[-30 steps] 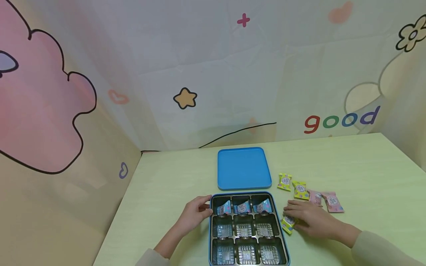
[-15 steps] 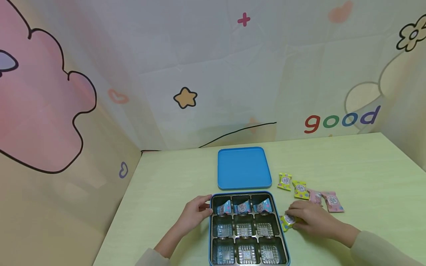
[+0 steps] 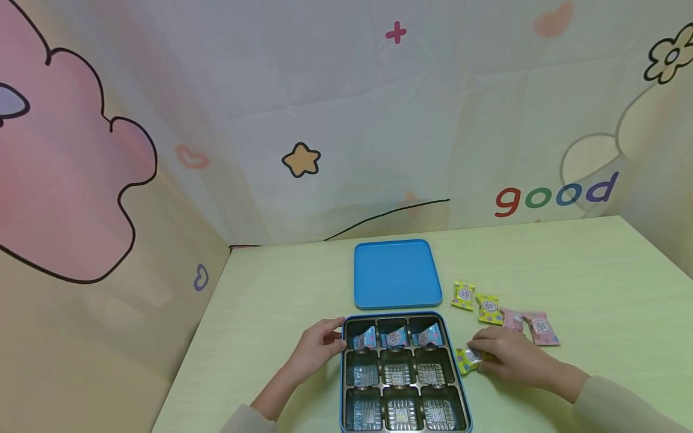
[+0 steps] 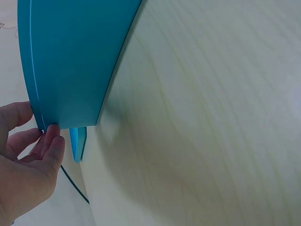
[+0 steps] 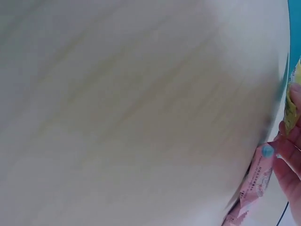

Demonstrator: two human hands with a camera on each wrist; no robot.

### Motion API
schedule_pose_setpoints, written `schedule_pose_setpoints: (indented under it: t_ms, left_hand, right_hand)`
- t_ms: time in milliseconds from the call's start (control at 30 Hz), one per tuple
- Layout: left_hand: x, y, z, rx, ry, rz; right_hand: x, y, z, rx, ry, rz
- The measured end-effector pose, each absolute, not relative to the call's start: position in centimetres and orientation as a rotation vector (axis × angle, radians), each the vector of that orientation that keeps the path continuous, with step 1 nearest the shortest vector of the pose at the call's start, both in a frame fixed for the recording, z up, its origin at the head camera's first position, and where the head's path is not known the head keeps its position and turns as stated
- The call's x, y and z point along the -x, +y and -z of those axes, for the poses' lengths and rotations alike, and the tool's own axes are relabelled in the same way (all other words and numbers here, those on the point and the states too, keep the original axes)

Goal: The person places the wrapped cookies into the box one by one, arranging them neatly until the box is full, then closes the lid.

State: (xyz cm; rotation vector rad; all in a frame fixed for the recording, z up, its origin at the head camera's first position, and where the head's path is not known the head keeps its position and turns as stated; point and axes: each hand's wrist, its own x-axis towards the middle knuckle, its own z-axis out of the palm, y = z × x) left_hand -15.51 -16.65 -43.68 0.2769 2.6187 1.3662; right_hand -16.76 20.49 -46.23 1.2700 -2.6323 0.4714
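Observation:
A blue tin (image 3: 400, 391) with a dark nine-compartment insert stands at the front middle of the table. Its far row holds 3 blue-wrapped candies (image 3: 394, 338). At the tin's far left corner my left hand (image 3: 319, 346) grips the edge; in the left wrist view the fingers bend around the tin's corner (image 4: 70, 84). To the right of the tin, my right hand (image 3: 506, 355) pinches a yellow-wrapped candy (image 3: 467, 359) between thumb and fingers, close beside the tin's wall. Part of this wrapper is hidden by the fingers. The right wrist view catches that hand (image 5: 291, 150) only at its edge.
The blue lid (image 3: 397, 275) lies flat behind the tin. Two more yellow-wrapped candies (image 3: 489, 309) and two pink-wrapped candies (image 3: 541, 329) lie behind the right hand on the pale table (image 3: 595, 270). A printed cloth wall (image 3: 379, 150) rises at the back.
The yellow candy at my right hand has turned from slanting to lying more sideways, and the right fingers have drawn slightly right. My left hand and the tin stay put.

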Motion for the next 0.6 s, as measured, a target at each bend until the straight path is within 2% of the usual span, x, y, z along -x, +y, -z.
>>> schedule_pose_setpoints:
  t_ms: [600]
  left_hand:
    - [15.4, -16.7, 43.7, -0.285, 2.616, -1.378]
  right_hand:
    - [17.1, 20.6, 44.5, -1.186, -2.620, -0.436]
